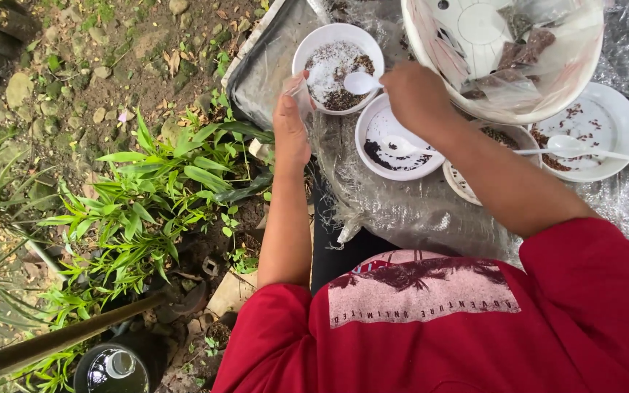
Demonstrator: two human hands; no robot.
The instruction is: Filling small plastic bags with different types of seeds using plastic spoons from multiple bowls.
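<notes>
A white spoon is gripped by the closed right hand over a far white bowl of dark and pale grains. A small clear bag is pinched in the left hand, just left of the bowl. Other white dishes lie to the right on plastic sheeting.

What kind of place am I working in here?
Most likely an outdoor garden spot: bare soil with stones, leafy green plants, and a plastic-covered table holding white bowls of seeds.
</notes>
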